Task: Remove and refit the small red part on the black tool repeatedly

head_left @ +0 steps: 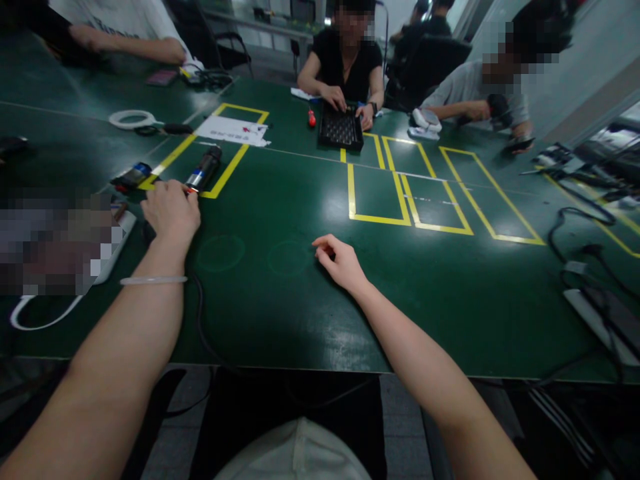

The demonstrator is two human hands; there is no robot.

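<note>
My left hand (173, 210) is palm down at the left of the green table, a pale bangle on its wrist. Its fingers curl down out of sight, and whatever they grip is hidden. Just beyond the thumb lies a black cylindrical tool (204, 170) with a silver-blue band, its near end reaching the hand. A similar dark cylindrical piece (133, 176) rests left of the fingers. A black cord (200, 307) runs from near the left wrist toward the table edge. Over the middle of the table, my right hand (343, 260) is loosely bent, fingers apart, holding nothing.
Yellow tape outlines (380, 219) mark the table. A white paper (233, 131) and a white ring-shaped tool (133, 120) lie further back. Across the table, a person handles a black tray (341, 130) beside a small red object (312, 118). Cables (583, 213) spread at right.
</note>
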